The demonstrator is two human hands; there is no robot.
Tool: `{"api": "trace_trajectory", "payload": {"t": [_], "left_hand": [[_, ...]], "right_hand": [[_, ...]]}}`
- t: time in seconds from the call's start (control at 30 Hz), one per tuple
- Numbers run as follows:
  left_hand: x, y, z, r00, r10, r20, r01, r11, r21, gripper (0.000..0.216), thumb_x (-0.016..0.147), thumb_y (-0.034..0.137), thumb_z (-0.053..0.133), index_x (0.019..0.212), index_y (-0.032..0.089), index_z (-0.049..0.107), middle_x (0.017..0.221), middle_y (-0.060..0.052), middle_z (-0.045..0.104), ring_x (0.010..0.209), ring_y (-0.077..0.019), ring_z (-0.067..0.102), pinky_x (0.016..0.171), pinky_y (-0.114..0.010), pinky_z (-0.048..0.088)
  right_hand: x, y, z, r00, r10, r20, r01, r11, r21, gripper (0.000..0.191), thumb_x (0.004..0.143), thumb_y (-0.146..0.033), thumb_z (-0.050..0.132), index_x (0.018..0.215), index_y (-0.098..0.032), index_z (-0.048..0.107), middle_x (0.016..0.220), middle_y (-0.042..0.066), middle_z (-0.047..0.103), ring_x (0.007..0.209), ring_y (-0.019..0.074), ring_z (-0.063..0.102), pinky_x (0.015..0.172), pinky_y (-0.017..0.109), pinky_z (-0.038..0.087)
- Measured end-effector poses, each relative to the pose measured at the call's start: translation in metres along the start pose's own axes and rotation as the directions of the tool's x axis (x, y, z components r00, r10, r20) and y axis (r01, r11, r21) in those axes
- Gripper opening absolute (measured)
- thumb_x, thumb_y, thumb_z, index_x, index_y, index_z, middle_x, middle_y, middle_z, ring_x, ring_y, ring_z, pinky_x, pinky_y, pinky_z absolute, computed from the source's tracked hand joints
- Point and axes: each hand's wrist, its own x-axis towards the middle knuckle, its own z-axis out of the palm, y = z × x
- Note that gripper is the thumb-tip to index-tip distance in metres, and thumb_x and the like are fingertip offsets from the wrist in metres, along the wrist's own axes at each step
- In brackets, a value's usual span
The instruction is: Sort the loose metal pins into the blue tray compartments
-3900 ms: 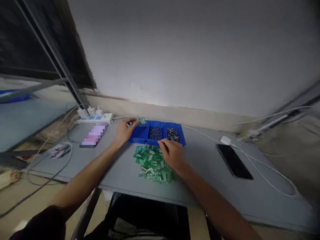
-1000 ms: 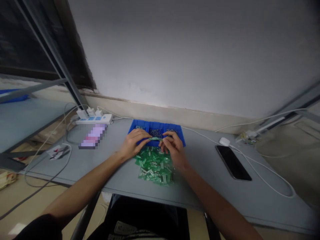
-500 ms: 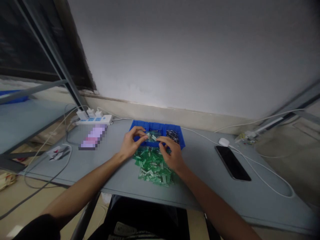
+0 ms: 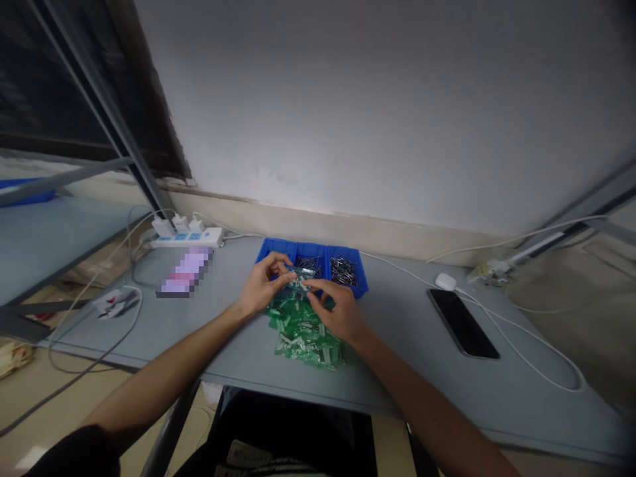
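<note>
A small clear plastic bag point(image 4: 300, 273) with small pale pieces in it is held up between my hands, in front of the blue bins. My left hand point(image 4: 263, 286) pinches its left side between thumb and fingers. At the bag's right side, my right hand point(image 4: 342, 310) is closed, fingertips on the plastic. Just below lies a pile of green-tinted plastic bags point(image 4: 311, 344) holding small metal and pale parts. Behind the hands stands a blue bin with several compartments point(image 4: 365, 286). Dark screws or pins point(image 4: 344, 270) fill the right one, and similar slim pieces point(image 4: 309, 264) lie in the middle one.
A black phone point(image 4: 462, 323) and a white charger point(image 4: 445, 282) with its cable lie at the right. To the left are a power strip point(image 4: 213, 237) with plugs, a blurred-out phone-like screen point(image 4: 185, 273) and loose cables. The wall rises behind the grey table point(image 4: 397, 358).
Both hands have brought the plastic bag slightly down and nearer, off the bin's front. More of the middle and right compartments now shows. My right hand has shifted a little left.
</note>
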Motion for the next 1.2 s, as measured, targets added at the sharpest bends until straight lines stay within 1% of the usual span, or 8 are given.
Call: {"api": "trace_trajectory", "payload": {"t": [0.23,0.4,0.6,0.8,0.9,1.03,1.13,1.2], "left_hand": [[-0.002,-0.003,0.001,0.998,0.024,0.052,-0.021,0.999,-0.043,0.035,0.089,0.038,0.073,0.113,0.020,0.056,0.081,0.002,0.061,0.077,-0.0129,0.061,0.074,-0.024,0.047],[-0.004,-0.001,-0.003,0.996,0.048,0.074,-0.057,0.991,0.122,0.027,0.100,0.042,0.054,0.115,0.020,0.059,0.092,-0.002,0.066,0.083,-0.0151,0.063,0.077,-0.026,0.049],[-0.004,-0.001,-0.003,0.965,0.214,0.152,-0.255,0.901,0.352,0.024,0.096,0.037,0.063,0.114,0.021,0.066,0.109,-0.006,0.070,0.090,-0.0178,0.065,0.085,-0.032,0.054],[-0.002,0.004,-0.004,0.918,0.378,0.121,-0.391,0.814,0.429,0.017,0.095,0.036,0.067,0.101,0.021,0.075,0.101,-0.007,0.071,0.100,-0.0213,0.064,0.094,-0.039,0.052],[-0.003,0.003,-0.002,0.931,0.342,0.124,-0.363,0.853,0.376,0.018,0.095,0.037,0.068,0.099,0.020,0.073,0.098,-0.007,0.074,0.096,-0.0205,0.068,0.091,-0.038,0.054],[-0.005,0.001,0.002,0.972,0.232,0.040,-0.233,0.924,0.304,0.027,0.090,0.041,0.073,0.104,0.018,0.068,0.089,-0.004,0.075,0.082,-0.0174,0.071,0.080,-0.031,0.057],[-0.006,0.002,0.002,0.966,0.251,0.062,-0.258,0.913,0.317,0.020,0.092,0.038,0.071,0.097,0.019,0.069,0.089,-0.004,0.074,0.083,-0.0170,0.070,0.080,-0.030,0.056],[-0.006,0.004,0.000,0.955,0.275,0.109,-0.296,0.891,0.345,0.015,0.097,0.033,0.064,0.097,0.020,0.072,0.095,-0.005,0.074,0.090,-0.0180,0.069,0.084,-0.032,0.055]], "right_hand": [[0.000,0.001,-0.001,1.000,-0.002,-0.005,0.002,1.000,0.021,0.028,0.094,-0.020,0.057,0.119,-0.025,0.070,0.102,0.004,0.075,0.074,0.0147,0.067,0.064,0.026,0.053],[-0.001,0.002,0.000,0.995,0.068,-0.077,-0.065,0.997,0.039,0.031,0.096,-0.020,0.053,0.120,-0.028,0.071,0.092,0.001,0.076,0.074,0.0162,0.070,0.068,0.028,0.056],[0.002,0.007,-0.002,0.966,0.226,-0.126,-0.212,0.970,0.116,0.022,0.092,-0.030,0.067,0.111,-0.026,0.075,0.089,0.002,0.076,0.073,0.0184,0.071,0.068,0.030,0.056],[0.006,0.003,-0.005,0.970,0.139,-0.201,-0.131,0.990,0.051,0.015,0.095,-0.036,0.065,0.098,-0.026,0.076,0.094,0.004,0.070,0.077,0.0161,0.065,0.064,0.027,0.051],[0.006,0.006,-0.002,0.961,0.167,-0.220,-0.151,0.985,0.089,0.014,0.093,-0.037,0.067,0.094,-0.024,0.073,0.094,0.004,0.069,0.075,0.0160,0.065,0.063,0.027,0.050],[0.004,0.012,0.002,0.924,0.316,-0.215,-0.253,0.927,0.276,0.018,0.090,-0.038,0.071,0.095,-0.023,0.062,0.076,-0.002,0.068,0.059,0.0148,0.064,0.057,0.027,0.050],[0.004,0.012,0.003,0.918,0.333,-0.217,-0.254,0.912,0.322,0.018,0.090,-0.037,0.070,0.091,-0.023,0.057,0.066,-0.004,0.065,0.057,0.0150,0.064,0.057,0.027,0.050],[0.004,0.009,0.001,0.926,0.317,-0.203,-0.251,0.922,0.296,0.013,0.091,-0.034,0.066,0.092,-0.023,0.060,0.069,-0.003,0.067,0.060,0.0156,0.066,0.060,0.027,0.051]]}}
